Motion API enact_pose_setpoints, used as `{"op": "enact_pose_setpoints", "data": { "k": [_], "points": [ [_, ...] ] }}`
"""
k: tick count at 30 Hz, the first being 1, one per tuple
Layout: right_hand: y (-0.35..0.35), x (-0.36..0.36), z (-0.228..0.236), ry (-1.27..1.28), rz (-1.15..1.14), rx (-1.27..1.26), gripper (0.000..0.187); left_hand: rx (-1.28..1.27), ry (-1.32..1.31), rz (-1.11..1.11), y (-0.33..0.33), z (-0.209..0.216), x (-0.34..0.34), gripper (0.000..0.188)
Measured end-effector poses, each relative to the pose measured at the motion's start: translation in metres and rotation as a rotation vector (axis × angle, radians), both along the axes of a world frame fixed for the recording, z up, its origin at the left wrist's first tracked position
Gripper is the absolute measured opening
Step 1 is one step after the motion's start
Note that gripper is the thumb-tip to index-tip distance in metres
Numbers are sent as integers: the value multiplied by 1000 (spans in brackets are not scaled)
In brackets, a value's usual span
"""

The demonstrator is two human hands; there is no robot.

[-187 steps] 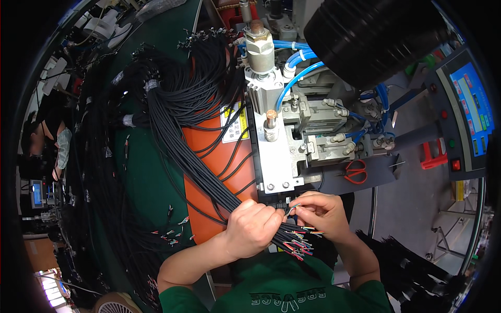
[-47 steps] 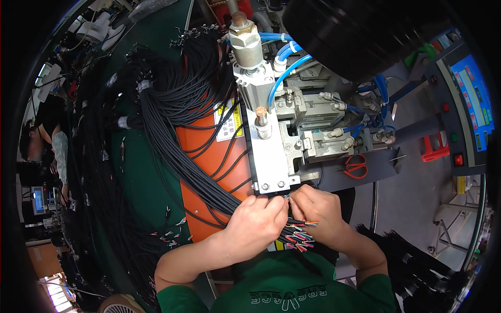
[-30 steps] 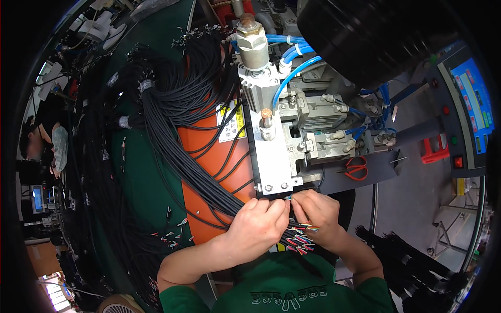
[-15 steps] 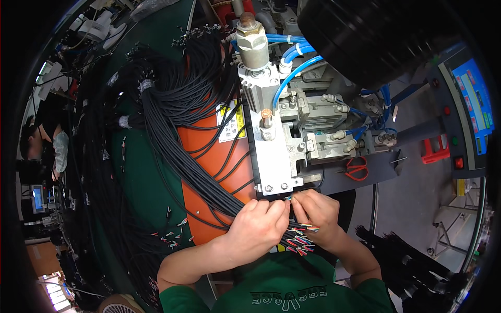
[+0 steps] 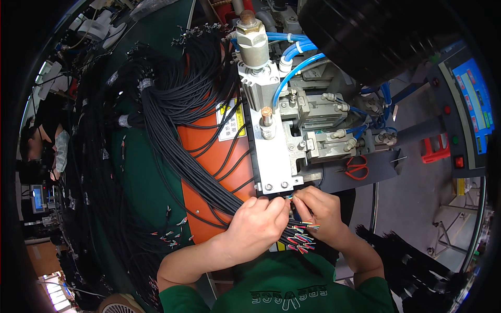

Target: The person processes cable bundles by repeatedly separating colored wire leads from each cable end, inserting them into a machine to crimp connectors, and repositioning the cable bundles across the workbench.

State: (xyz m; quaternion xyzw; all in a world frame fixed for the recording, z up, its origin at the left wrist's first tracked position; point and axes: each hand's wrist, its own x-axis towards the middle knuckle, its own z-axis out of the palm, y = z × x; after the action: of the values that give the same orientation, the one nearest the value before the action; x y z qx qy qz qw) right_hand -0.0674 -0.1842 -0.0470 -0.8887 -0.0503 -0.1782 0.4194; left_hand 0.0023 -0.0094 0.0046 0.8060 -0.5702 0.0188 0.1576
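Note:
Just below the front edge of a silver metal press block (image 5: pixel 272 164), my two hands meet at fingertip height. My left hand (image 5: pixel 255 227) is closed in a pinch on a cable end. Facing it from the right, my right hand (image 5: pixel 319 213) pinches the thin coloured wires (image 5: pixel 289 197) that come out of that end. The fingers hide most of this cable. A thick bundle of black cables (image 5: pixel 182 169) runs down from the upper left and passes beneath my left hand. Its stripped ends (image 5: pixel 300 243), with red, white, blue and green cores, fan out below my hands.
An orange machine plate (image 5: pixel 203 201) lies under the bundle, on a green mat (image 5: pixel 146 182). Blue air hoses (image 5: pixel 295 68) curve over the press. Red-handled scissors (image 5: pixel 357 169) lie at its right, before a control screen (image 5: pixel 474 99). More black cables (image 5: pixel 404 263) hang lower right. Another person (image 5: pixel 47 138) sits far left.
My right hand has shifted very slightly, and its fingers have turned a little around the wires. The loose stripped ends below have moved a bit. My left hand stays nearly in place.

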Motion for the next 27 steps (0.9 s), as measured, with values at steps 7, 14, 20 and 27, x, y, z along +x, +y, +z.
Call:
{"op": "enact_pose_setpoints", "data": {
  "k": [7, 14, 20, 27],
  "points": [
    [0, 6, 10, 65, 12, -20, 7, 3, 62, 63, -1, 0, 2, 38],
    [-2, 5, 0, 397, 10, 483, 11, -70, 173, 117, 14, -1, 2, 42],
    [-1, -5, -5, 260, -53, 345, 12, -129, 127, 236, 39, -4, 3, 32],
    [2, -5, 9, 115, 347, 627, 36, -239, 186, 102, 33, -1, 0, 35]
  ]
}}
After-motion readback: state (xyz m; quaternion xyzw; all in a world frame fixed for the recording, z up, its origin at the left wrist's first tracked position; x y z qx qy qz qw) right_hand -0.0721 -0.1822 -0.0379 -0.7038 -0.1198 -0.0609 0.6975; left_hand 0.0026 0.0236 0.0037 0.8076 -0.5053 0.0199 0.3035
